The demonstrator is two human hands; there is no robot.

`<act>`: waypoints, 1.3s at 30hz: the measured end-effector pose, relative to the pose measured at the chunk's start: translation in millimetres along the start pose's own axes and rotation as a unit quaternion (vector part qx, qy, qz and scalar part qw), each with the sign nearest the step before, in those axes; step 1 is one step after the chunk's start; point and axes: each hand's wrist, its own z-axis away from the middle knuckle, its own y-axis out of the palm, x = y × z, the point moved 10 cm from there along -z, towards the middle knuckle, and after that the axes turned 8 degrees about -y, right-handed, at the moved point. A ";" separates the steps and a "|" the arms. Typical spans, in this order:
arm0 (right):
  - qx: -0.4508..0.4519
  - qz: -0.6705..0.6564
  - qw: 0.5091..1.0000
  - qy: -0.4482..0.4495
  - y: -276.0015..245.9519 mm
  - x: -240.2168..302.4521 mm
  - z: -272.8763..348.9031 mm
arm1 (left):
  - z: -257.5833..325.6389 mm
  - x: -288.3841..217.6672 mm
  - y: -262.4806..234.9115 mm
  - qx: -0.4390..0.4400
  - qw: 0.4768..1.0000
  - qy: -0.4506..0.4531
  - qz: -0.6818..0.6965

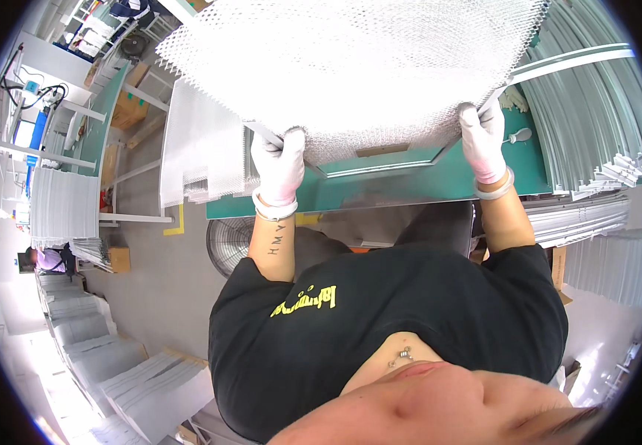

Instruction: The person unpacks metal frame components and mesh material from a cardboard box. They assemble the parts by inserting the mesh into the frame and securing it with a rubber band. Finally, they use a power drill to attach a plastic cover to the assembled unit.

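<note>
A large silvery expanded-metal mesh panel [365, 81] is held up before me above the green worktable [388, 187]. My left hand [278, 169], in a white glove, is closed around its left side by a pale metal strip, thumb on top. On the opposite side my gloved right hand [483, 144] grips it in the same way. Both sets of fingers are partly hidden beneath. Below the mesh shows a thin pale frame edge [384, 170]; whether it is joined to the mesh I cannot tell. A white-handled tool [521, 136] lies right of my right hand.
More mesh sheets [206, 148] hang over the table's left end. Tall stacks of pale frame pieces [588, 104] crowd the right side, near some crumpled gloves [512, 99]. A round floor fan [229, 246] stands under the table. Further stacks [154, 389] line the lower left.
</note>
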 end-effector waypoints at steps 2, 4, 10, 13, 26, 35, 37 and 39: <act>0.008 0.000 1.000 0.003 -1.3 -2.0 1.2 | 1.6 3.0 1.2 0.008 1.000 -0.003 -0.024; 0.012 0.047 0.999 0.024 -10.8 -18.4 8.6 | 4.2 4.6 6.4 0.024 0.998 -0.008 -0.057; -0.016 0.058 0.995 0.080 -30.4 -84.2 59.8 | 34.0 65.6 2.5 -0.003 0.993 -0.082 -0.089; -0.038 0.062 0.994 0.087 -30.2 -90.5 65.2 | 34.0 77.8 -1.8 0.006 0.991 -0.105 -0.082; 0.071 0.198 0.975 -0.068 22.2 70.8 -46.0 | -15.3 -70.1 7.6 -0.049 0.985 0.084 -0.144; 0.325 -0.030 0.903 -0.281 7.3 137.8 85.4 | 94.7 -32.9 93.4 0.559 0.823 -0.009 -0.099; 0.213 0.036 0.926 -0.309 10.7 146.7 110.9 | 112.5 36.9 71.2 0.519 0.791 -0.058 -0.317; 0.208 0.000 0.933 -0.293 2.7 136.6 123.8 | 115.7 80.6 42.7 0.454 0.778 -0.076 -0.428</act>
